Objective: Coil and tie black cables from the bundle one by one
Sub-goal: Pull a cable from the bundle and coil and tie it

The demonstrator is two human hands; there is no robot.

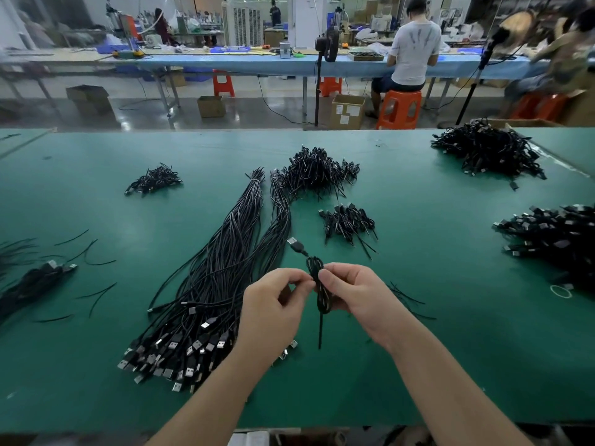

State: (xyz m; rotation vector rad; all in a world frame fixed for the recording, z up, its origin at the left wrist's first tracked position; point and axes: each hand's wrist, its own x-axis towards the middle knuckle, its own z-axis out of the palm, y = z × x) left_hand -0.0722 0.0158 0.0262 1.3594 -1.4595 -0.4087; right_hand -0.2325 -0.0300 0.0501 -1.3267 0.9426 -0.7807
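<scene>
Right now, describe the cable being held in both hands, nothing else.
The coiled cable is thin, black, rubbery-looking, folded into a narrow upright hank above the green table. The right hand grips its middle; the left hand pinches at its side. A USB plug sticks out on top; one loose end hangs below.

Both my hands raised, fingers curled, meeting at centre.
My left hand (pixel 277 300) pinches with thumb and fingertips; my right hand (pixel 352 292) grips; both forearms bare, angled inward.
</scene>
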